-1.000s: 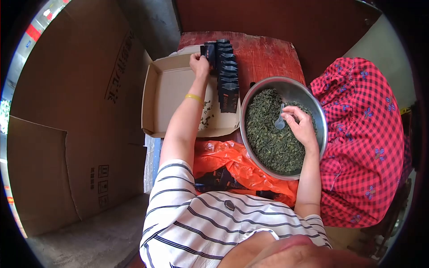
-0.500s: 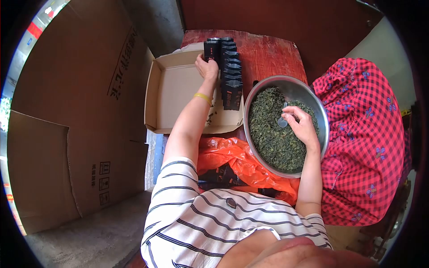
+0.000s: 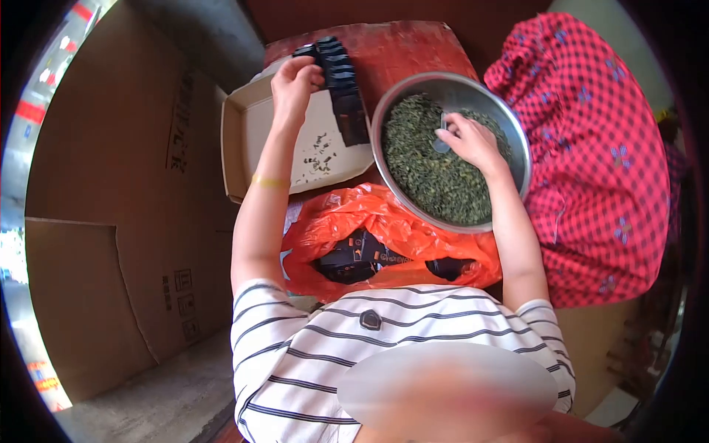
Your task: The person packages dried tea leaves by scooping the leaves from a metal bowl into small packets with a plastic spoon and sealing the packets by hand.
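My left hand (image 3: 295, 87) is over the far end of the shallow cardboard box (image 3: 235, 144), at the top of a row of black tea packets (image 3: 341, 85). Its fingers are loosely bent and apart, beside the farthest packet, which it partly hides; no packet shows in its grip. In a wide metal basin (image 3: 523, 159) on the right, my right hand (image 3: 473, 140) pinches a small clear scoop (image 3: 441, 143). The scoop rests against the dark green tea leaves (image 3: 436, 181) that fill much of the basin.
Loose leaf bits (image 3: 319, 156) lie on the box floor. Nearer me, an orange plastic bag (image 3: 369, 207) holds more black packets (image 3: 362, 251). A red checked cloth bundle (image 3: 583, 170) adjoins the basin. A large carton (image 3: 125, 184) stands left of the red table (image 3: 399, 52).
My view has tilted, so the box and basin appear higher and further left, and more of the orange bag shows. My left fingers have loosened at the packet. My right hand keeps the scoop.
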A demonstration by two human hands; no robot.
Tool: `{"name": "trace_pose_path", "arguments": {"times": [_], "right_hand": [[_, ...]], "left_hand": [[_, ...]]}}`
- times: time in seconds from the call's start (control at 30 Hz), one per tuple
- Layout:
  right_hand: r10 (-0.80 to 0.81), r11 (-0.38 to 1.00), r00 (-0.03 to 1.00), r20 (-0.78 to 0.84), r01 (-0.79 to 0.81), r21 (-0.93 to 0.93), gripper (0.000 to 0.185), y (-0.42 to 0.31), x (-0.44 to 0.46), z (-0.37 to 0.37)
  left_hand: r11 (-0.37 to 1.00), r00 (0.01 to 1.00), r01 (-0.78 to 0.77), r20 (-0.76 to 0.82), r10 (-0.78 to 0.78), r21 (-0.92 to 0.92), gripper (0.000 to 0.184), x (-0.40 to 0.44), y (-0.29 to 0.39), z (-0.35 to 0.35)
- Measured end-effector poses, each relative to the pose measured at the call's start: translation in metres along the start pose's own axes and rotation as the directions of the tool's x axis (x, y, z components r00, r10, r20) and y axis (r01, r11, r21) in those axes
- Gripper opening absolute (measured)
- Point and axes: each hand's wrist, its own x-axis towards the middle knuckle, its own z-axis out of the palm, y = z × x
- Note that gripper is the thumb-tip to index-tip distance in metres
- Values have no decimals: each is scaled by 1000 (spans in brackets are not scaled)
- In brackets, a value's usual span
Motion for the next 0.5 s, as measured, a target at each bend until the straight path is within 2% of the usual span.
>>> {"name": "trace_pose_path", "arguments": {"times": [0.03, 0.07, 0.1, 0.13, 0.17, 0.2, 0.23, 0.3, 0.37, 0.4, 0.47, 0.5], "right_hand": [[1, 1000, 1000, 9, 0, -30, 44, -4, 0, 0], [-1, 998, 1000, 17, 2, -61, 45, -8, 1, 0], [36, 999, 996, 85, -34, -21, 48, -11, 4, -1], [39, 999, 994, 99, -40, 12, 50, -10, 5, 0], [37, 998, 993, 114, -42, 46, 52, -9, 7, 2], [39, 994, 991, 127, -51, 98, 55, -8, 7, 2], [43, 993, 992, 122, -55, 102, 55, -6, 9, 2], [62, 937, 992, 113, -96, 335, 61, -2, 13, 9], [48, 916, 997, 61, -68, 394, 59, 6, 17, 17], [17, 912, 996, 83, -49, 407, 52, 13, 20, 21], [-6, 906, 995, 99, -37, 422, 35, 17, 20, 25], [-4, 905, 996, 93, -36, 423, 35, 14, 19, 23]], "left_hand": [[999, 975, 4, 222, 6, -45, 23, -27, 29, 3], [997, 872, 38, 490, -3, -62, 18, -63, 65, 12], [998, 744, 58, 667, -40, -5, 19, -99, 84, 24], [987, 519, 140, 844, -136, 73, 22, -131, 100, 35], [892, 141, -361, 929, 341, -273, 27, -150, 83, 51], [931, 107, -338, 977, 186, -140, 32, -191, 80, 67], [852, 49, -522, 998, -28, 49, 33, -221, 82, 84], [775, 59, -615, 989, -138, 145, 37, -267, 54, 117], [725, 126, -659, 979, -159, 203, 36, -285, 26, 139], [724, 121, -661, 980, -158, 198, 36, -291, 7, 148], [504, 152, -837, 975, -160, 213, 34, -301, -33, 161], [426, 170, -882, 979, -110, 201, 28, -304, -37, 162]]}}
